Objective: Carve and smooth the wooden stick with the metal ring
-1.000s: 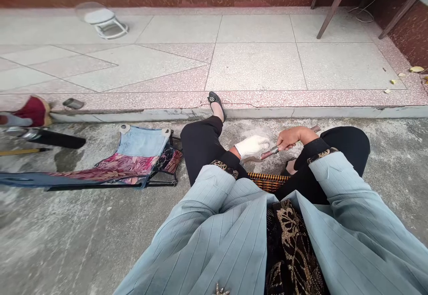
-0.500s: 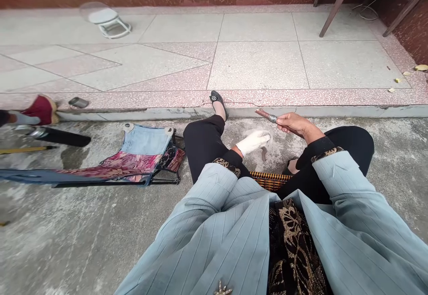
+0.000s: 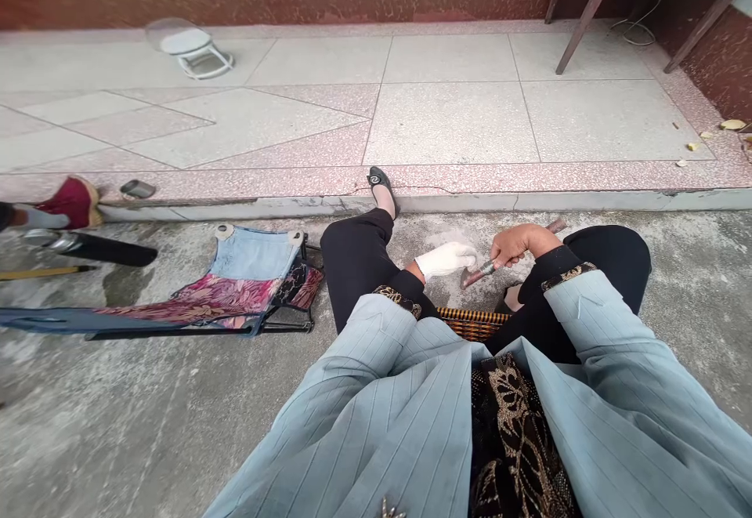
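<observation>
My right hand (image 3: 510, 245) is wrapped around a brown stick-like tool (image 3: 486, 269), bound with grey wire near its lower end. Its other end sticks out past my wrist toward the upper right; I cannot make out its exact kind. My left hand (image 3: 447, 259), in a white glove, is close to the tool's lower end with its fingers curled downward. What those fingers hold, if anything, is hidden. Both hands are low over the concrete, between my knees. Just below them shows the rim of a woven yellow-and-black seat or basket (image 3: 473, 324), partly covered by my clothes.
A folding recliner (image 3: 252, 255) with patterned cloth stands to my left. Beyond it are a black flask (image 3: 114, 250), a metal cup (image 3: 138, 188) and another person's red shoe (image 3: 76, 203). A raised tiled step (image 3: 446, 122) runs ahead, carrying a white stool (image 3: 197, 56) and wooden legs (image 3: 587, 16).
My right hand raised the tool half a second ago, exposing a small brown piece below my left glove, and has brought it down again. The gloved hand has stayed nearly in place.
</observation>
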Demonstrator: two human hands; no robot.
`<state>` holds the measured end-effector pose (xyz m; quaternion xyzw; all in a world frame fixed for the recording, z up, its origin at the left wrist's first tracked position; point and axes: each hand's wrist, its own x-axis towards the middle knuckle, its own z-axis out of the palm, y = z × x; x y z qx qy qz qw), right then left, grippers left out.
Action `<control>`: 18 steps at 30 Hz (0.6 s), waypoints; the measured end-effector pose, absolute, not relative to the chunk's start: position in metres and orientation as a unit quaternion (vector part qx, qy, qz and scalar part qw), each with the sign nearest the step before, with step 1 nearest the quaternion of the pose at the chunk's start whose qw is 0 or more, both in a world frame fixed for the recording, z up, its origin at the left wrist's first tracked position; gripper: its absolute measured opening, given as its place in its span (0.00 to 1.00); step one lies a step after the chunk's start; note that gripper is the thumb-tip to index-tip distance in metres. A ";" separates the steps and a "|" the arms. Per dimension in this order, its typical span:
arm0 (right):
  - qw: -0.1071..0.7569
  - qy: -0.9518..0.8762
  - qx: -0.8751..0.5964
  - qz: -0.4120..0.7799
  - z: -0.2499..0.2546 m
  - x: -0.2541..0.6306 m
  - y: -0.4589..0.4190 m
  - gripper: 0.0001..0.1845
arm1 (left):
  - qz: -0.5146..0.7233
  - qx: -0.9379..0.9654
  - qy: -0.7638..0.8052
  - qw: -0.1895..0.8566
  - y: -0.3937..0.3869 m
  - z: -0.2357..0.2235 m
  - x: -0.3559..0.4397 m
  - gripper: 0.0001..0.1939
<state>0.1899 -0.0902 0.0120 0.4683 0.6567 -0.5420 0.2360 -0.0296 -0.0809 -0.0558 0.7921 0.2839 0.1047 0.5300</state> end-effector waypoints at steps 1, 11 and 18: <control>0.214 0.651 0.417 -0.597 0.013 0.194 -0.090 0.14 | 0.112 0.782 0.283 0.543 -0.080 -0.055 -0.031 0.17; -0.230 0.565 0.426 -0.668 0.027 0.193 -0.095 0.21 | 0.192 0.617 0.273 0.713 -0.078 -0.044 -0.038 0.27; -0.190 0.560 0.654 -0.471 0.013 0.181 -0.084 0.12 | 0.144 0.737 0.315 0.580 -0.082 -0.047 -0.029 0.18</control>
